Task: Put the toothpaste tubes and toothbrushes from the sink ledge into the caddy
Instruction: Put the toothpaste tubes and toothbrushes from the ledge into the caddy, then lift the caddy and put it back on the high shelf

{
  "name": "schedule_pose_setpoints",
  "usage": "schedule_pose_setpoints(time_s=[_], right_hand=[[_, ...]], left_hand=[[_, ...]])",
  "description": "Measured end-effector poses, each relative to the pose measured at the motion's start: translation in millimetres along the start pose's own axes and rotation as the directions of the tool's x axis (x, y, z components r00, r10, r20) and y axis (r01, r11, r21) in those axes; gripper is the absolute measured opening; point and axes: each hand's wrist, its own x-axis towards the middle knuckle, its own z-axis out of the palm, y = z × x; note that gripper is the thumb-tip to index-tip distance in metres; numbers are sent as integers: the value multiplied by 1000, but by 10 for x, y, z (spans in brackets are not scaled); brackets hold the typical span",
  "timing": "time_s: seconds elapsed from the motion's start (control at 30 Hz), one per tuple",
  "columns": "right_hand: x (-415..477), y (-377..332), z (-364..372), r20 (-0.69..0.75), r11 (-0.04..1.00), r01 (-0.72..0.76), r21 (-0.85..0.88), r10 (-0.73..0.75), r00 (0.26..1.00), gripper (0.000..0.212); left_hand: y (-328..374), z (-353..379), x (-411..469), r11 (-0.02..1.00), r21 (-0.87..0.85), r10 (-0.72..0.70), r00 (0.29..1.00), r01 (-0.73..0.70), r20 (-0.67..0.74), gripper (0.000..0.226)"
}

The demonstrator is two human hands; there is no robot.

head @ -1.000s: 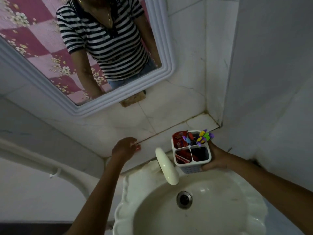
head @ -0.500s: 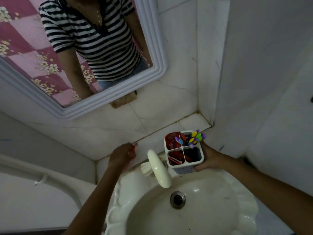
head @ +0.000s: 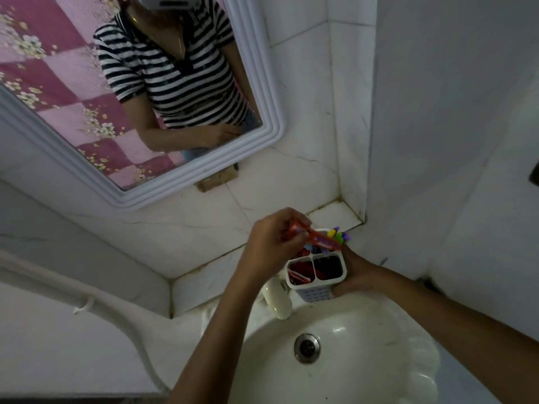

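I saw the white tiled sink ledge point(head: 204, 282) running behind the basin point(head: 350, 360). The caddy point(head: 316, 277) stood at the basin's back rim, by the tap point(head: 277, 301). Ledge tiles looked bare, grout stained.

- Left hand point(head: 272, 243) gripping red toothpaste tube point(head: 408, 239) over white caddy point(head: 316, 288).
- Right hand point(head: 357, 274) clasping caddy at its 3 o'clock side.
- Sink point(head: 408, 371) at 6 o'clock.
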Motion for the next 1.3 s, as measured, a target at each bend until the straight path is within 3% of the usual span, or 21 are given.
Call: schedule_pose_setpoints(time_s=[0.27,0.5,0.6,0.83,0.97,1.03,1.1,1.3], right_hand=[[-52,-129,-18,14,998,-18,-61,19,1000,107],[-43,-142,-3,1,999,-19,-48,19,1000,106],[-60,-160,20,-42,999,25,-21,-26,999,107],[-241,-149,25,-245,984,97,151,-58,968,101],[-346,-668,-224,-319,957,242,159,-182,930,102],[-336,-1083,-385,-353,946,307,107,-252,901,105],[-354,-1554,-528,-393,926,373,57,-323,861,106],[-660,-3217,-948,-503,803,596,1,-515,695,91]], left_hand=[[133,222,-189,948,318,6,997,-28,70,27],[68,335,-166,886,464,-36,999,17,32,27],[-5,378,-171,914,403,-67,998,53,20,29],[-227,79,-321,930,348,-34,971,117,-235,29],[-59,-162,-280,977,118,-163,978,179,-131,38],[180,-272,-236,993,-30,-118,988,116,-97,38],[496,-439,-193,991,-132,-14,986,-8,-165,35],[1600,-1381,-66,895,-262,275,908,-362,-314,37]])
